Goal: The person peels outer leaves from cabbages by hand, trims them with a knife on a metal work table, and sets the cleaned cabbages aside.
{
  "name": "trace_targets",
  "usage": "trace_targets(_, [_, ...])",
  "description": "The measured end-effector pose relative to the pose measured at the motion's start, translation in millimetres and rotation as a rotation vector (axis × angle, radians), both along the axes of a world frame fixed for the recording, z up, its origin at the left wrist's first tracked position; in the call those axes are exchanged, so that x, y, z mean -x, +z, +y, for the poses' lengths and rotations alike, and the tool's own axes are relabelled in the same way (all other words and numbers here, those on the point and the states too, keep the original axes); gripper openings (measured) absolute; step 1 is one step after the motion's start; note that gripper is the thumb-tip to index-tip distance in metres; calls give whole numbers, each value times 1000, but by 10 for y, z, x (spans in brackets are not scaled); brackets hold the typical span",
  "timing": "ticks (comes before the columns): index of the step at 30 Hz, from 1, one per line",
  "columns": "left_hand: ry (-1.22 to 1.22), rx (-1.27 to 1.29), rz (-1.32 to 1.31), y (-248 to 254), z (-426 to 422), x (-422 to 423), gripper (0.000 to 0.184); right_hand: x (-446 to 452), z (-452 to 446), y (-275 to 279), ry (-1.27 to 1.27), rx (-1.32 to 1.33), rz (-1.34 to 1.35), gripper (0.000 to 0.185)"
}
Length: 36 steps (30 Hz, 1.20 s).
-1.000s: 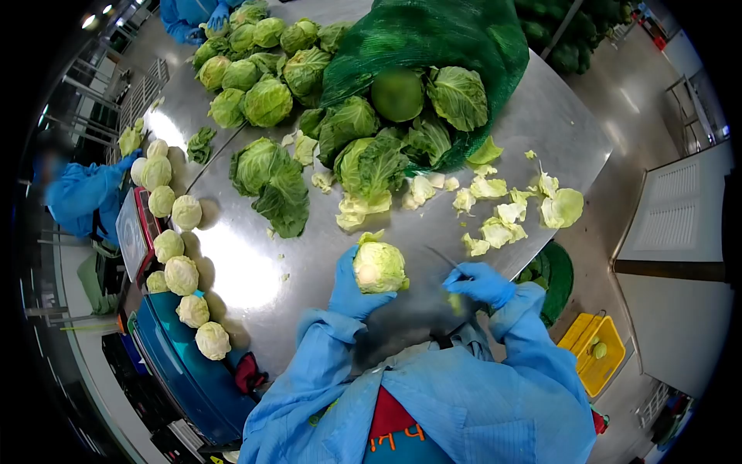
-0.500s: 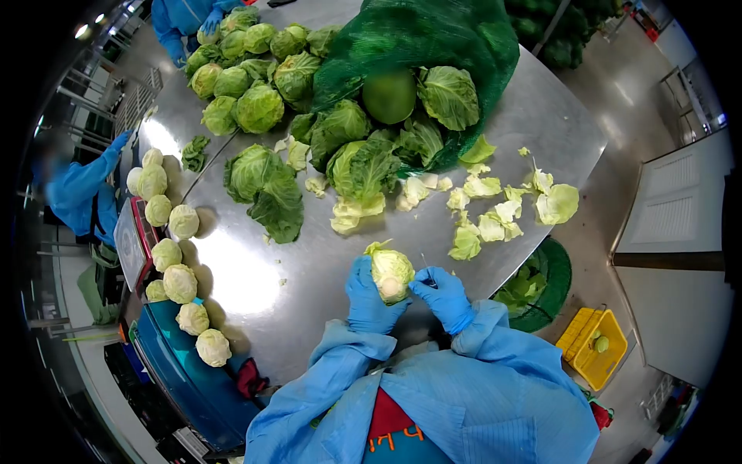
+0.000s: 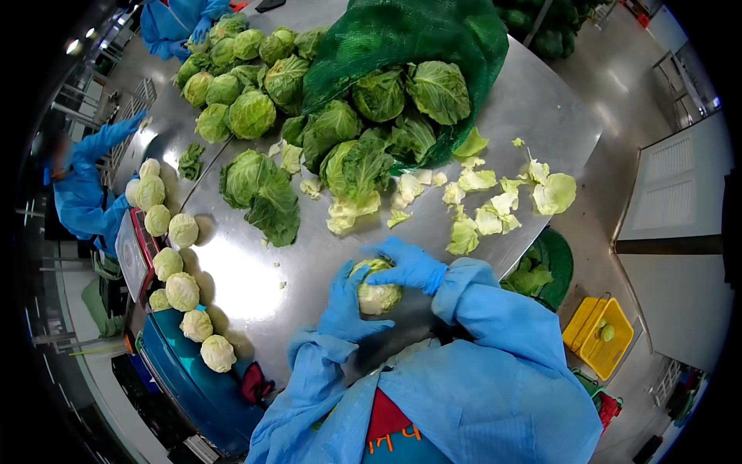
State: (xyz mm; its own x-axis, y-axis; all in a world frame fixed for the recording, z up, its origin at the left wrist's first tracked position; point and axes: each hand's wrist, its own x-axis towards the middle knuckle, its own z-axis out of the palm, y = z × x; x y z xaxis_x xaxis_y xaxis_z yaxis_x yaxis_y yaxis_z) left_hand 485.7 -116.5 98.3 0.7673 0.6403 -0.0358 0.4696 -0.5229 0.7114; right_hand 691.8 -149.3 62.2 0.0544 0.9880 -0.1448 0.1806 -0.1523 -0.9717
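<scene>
A pale trimmed cabbage is between my two blue-gloved hands, low over the near edge of the steel table. My left hand cups it from the left, thumb under it. Across its top lies my right hand, fingers bent over the cabbage; any knife in that hand is hidden. Beyond them, loose pale leaves are scattered to the right, and a leafy green cabbage rests to the left.
Green cabbages and an open green net sack fill the far side. Trimmed cabbages line the left edge. Two co-workers in blue stand at far left. A green bin and yellow basket are at right.
My right hand has come from the right onto the top of the cabbage. The knife seen earlier is out of sight. A small leaf piece now lies ahead of the hands.
</scene>
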Motion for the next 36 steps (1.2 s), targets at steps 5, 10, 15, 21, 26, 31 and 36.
trace_targets(5, [392,183,26,-155,-133,-71,107,188,139,-351,80,43,-367,40])
trace_targets(10, [169,162,-198,-393,-53,296,102,-390,-168,-569,-151,172,-737,30])
trace_targets(15, [358,526,-309,-499,-28,539,96,-795,-455,-349,-597,-109,-828,45])
trace_targets(21, [685,1146,-208,-225,133,239,74,-173,-517,99,-283,270,195,45])
trace_targets(26, [615,82,-229,-196,23,-137,85,176,-552,-59,-170,515,293,42])
trace_targets(31, [-11,30,56,-10,229,3,110,140,-624,-52,-233,425,188,47])
trace_targets(36, [157,86,182,12,192,-57,107,230,-744,36,-96,106,-203,41])
